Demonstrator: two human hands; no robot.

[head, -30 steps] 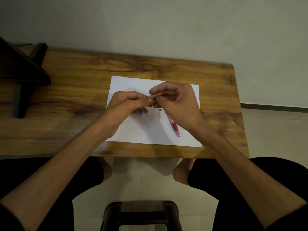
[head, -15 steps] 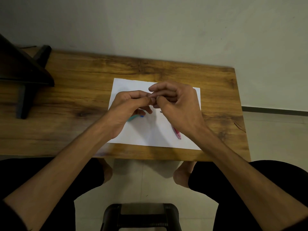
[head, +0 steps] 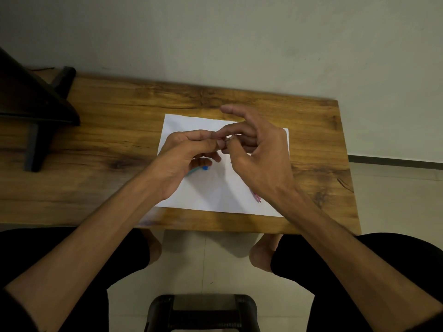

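A white sheet of paper lies on the wooden table. Above it my left hand and my right hand meet at the fingertips, both pinching a small thin dark part between them. The index finger of my right hand is lifted and stretched out. A teal and blue pen piece lies on the paper under my left hand. The tip of a pink pen shows beneath my right wrist; the rest of it is hidden.
A dark stand occupies the table's far left. The wall rises right behind the table. A black stool stands on the tiled floor between my knees. The table's right edge is near my right forearm.
My right hand's index finger has lifted and spread away from the others. Both hands stay joined at the fingertips. More of the teal and blue piece shows under my left hand.
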